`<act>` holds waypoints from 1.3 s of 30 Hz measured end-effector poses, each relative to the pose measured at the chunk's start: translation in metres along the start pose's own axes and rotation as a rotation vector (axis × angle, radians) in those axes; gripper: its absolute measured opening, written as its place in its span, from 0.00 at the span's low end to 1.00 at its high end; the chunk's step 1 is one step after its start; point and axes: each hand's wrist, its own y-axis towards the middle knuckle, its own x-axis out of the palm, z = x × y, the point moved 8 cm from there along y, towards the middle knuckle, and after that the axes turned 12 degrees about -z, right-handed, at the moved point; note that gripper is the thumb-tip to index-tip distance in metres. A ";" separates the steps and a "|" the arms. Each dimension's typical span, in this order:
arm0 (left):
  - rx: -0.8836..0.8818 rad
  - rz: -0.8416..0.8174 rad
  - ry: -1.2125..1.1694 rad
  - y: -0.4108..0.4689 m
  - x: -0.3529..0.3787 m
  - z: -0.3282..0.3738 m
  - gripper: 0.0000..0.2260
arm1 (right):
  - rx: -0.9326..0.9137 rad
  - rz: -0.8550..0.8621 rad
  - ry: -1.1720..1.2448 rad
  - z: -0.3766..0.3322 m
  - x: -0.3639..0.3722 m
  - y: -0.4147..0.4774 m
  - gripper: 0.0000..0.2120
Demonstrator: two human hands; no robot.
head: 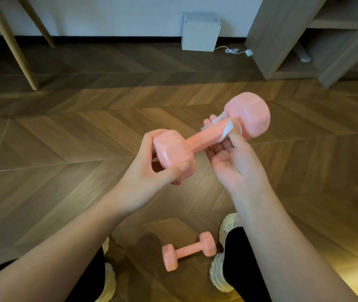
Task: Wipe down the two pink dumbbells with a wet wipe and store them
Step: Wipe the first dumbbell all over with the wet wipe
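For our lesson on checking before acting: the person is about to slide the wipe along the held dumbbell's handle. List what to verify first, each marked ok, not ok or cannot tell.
1. Left hand grips the near head of the held dumbbell: ok.
2. Right hand holds the wet wipe around the handle: ok.
3. Wipe moist enough: cannot tell.
4. Second dumbbell lies on the floor, clear of both hands: ok.
5. Second dumbbell already wiped: cannot tell.
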 end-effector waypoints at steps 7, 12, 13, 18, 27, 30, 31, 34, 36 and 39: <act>0.078 0.022 0.085 0.000 -0.002 0.009 0.29 | 0.106 0.022 -0.073 0.003 -0.007 -0.001 0.19; 0.042 0.014 0.062 -0.003 -0.005 0.004 0.29 | 0.080 -0.016 -0.090 0.005 -0.003 -0.001 0.18; 0.010 0.003 0.013 -0.003 -0.004 0.001 0.29 | 0.063 -0.043 -0.099 0.005 -0.001 -0.001 0.19; -0.244 -0.092 -0.371 0.001 0.013 -0.017 0.38 | 0.005 -0.148 -0.216 0.008 0.013 -0.004 0.16; -0.293 -0.106 -0.419 0.003 0.015 -0.019 0.31 | 0.020 -0.091 -0.212 0.017 0.014 -0.008 0.18; -0.059 -0.009 0.047 0.003 -0.002 -0.001 0.30 | 0.013 -0.056 -0.208 0.005 0.008 -0.007 0.16; 0.037 -0.007 0.228 0.001 -0.004 0.008 0.32 | 0.009 -0.034 -0.190 0.002 0.005 -0.006 0.15; 0.254 0.054 0.600 -0.005 -0.007 0.028 0.39 | -0.014 0.018 -0.100 -0.001 -0.001 -0.005 0.21; 0.264 0.083 0.600 -0.005 -0.008 0.029 0.39 | -0.018 0.019 -0.049 0.002 -0.001 -0.005 0.30; -0.018 -0.021 0.107 0.003 -0.006 0.002 0.44 | -0.034 0.040 -0.001 0.004 -0.005 -0.003 0.33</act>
